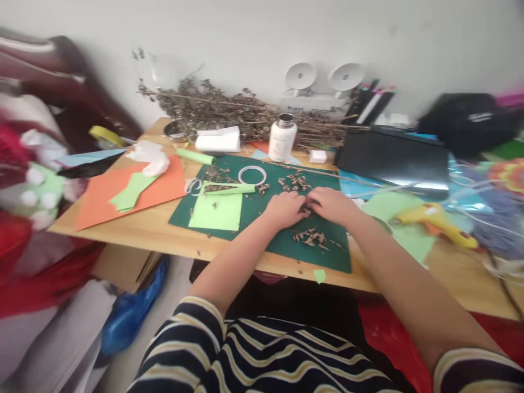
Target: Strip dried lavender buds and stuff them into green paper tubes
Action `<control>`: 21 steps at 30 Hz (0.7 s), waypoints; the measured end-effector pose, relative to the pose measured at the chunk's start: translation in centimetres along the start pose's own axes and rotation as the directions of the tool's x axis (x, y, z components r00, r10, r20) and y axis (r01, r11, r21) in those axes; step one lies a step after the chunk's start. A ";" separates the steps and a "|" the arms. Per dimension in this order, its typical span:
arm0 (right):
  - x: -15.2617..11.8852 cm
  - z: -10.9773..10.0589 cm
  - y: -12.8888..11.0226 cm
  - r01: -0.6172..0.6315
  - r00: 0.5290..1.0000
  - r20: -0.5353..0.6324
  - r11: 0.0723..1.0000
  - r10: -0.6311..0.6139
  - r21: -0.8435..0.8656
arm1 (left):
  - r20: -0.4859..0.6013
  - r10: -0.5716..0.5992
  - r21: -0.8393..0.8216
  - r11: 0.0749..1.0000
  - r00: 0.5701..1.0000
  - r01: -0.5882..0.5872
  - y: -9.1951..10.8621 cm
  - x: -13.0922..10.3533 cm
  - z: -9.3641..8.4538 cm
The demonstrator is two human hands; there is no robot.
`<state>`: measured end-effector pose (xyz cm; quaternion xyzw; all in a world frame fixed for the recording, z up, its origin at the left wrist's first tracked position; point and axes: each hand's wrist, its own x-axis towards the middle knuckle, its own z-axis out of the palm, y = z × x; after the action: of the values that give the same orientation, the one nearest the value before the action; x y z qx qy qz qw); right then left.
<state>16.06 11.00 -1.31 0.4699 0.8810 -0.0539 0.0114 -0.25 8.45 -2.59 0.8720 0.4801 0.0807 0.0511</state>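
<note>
Over the right part of a green cutting mat (262, 245), my left hand (289, 210) and my right hand (327, 204) meet with fingertips closed on bits of dried leaves (306, 208). One pile of dried leaves (313, 238) lies just in front of my hands, and another leaf pile (297, 181) lies behind them. To the left, a rolled light-green paper (237, 189) with dried plant bits along it rests on a light-green paper square (215, 215). A white ring (252, 176), which looks like a tape roll, lies flat on the mat behind the paper roll.
A white bottle (282, 139) without a lid stands at the mat's back edge. Dried plant stems (213, 106) are heaped along the wall. A yellow glue gun (438, 221) lies at right beside a black flat case (395, 158). Orange paper (167, 191) is at left.
</note>
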 end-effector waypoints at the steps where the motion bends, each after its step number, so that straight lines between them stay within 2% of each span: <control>1: 0.2 0.3 0.2 -0.008 1.000 -0.005 1.000 0.008 0.002 | 0.009 -0.008 0.014 1.000 1.000 0.008 0.1 0.0 0.2; 6: 0.5 2.0 1.0 0.033 0.998 -0.050 0.995 -0.029 0.097 | 0.024 -0.040 0.024 0.999 0.999 0.039 0.2 0.3 0.6; 11: 0.1 2.3 1.1 0.069 0.993 -0.104 0.984 -0.052 0.165 | 0.006 -0.016 -0.006 1.000 1.000 0.016 -0.1 0.5 0.8; 17: 0.0 1.6 0.2 -0.006 0.997 -0.081 0.997 0.013 0.081 | -0.032 -0.039 -0.049 0.998 0.999 0.037 0.3 0.2 0.3; 21: -0.4 1.0 0.1 -0.089 0.991 -0.091 0.992 0.097 0.087 | -0.095 -0.101 -0.133 0.987 0.990 0.088 0.1 -0.1 -0.9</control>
<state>16.35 10.68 -2.28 0.5124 0.8548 -0.0672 -0.0476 -0.37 8.37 -1.68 0.8378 0.5168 0.1532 0.0864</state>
